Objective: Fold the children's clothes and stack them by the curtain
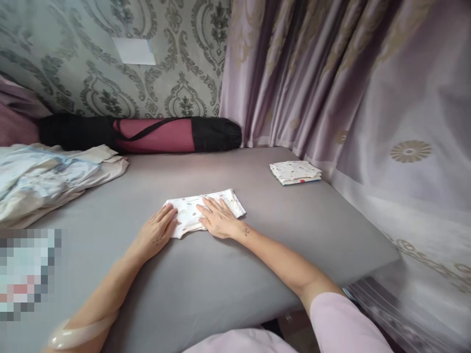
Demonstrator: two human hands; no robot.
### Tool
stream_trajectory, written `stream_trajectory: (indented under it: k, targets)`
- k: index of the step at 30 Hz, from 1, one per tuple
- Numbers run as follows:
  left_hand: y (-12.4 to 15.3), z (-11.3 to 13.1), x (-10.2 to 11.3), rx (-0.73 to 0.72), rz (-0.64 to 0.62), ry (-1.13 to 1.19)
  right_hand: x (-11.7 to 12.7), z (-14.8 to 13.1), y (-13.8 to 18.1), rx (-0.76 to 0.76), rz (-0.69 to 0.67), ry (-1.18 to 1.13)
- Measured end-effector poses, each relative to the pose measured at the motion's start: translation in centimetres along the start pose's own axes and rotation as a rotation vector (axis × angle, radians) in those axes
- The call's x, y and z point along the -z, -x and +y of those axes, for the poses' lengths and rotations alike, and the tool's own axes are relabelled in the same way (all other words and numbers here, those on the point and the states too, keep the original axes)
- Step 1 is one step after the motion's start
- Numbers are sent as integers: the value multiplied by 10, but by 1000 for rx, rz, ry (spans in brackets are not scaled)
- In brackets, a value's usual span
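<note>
A small white garment (187,208) with a scattered print lies folded on the grey sheet in the middle. My left hand (159,229) rests along its left edge, fingers stretched out and lying on the cloth. On top, right of centre, my right hand (218,218) lies flat with its fingers spread. Both hands touch the cloth without gripping it. Part of the garment is hidden beneath my right palm. Farther right sits a stack of folded printed cloth (295,170), apart from both hands.
The grey sheeted bed surface (206,274) has a rumpled pale cloth (55,176) at the left. A long black and dark pink bag (162,135) lies along the patterned wall. Purple curtains (287,73) hang at the right edge. A blurred patch (27,274) covers something lower left.
</note>
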State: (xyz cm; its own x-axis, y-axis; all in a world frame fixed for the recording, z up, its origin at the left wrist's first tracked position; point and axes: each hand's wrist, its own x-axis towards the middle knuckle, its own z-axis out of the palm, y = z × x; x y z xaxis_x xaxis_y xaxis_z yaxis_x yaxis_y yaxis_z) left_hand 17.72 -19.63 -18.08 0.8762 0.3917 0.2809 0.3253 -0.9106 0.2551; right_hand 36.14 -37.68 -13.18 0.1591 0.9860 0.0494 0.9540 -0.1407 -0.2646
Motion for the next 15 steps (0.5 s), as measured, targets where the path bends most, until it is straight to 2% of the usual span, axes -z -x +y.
stream_trajectory:
  k: [10,15]
  targets:
    - [-3,2,12,6,-77,-43,20,29,43,-36,-9,-18]
    - [-3,-2,15,-13,-55,-15,27,39,62,-53,-2,-7]
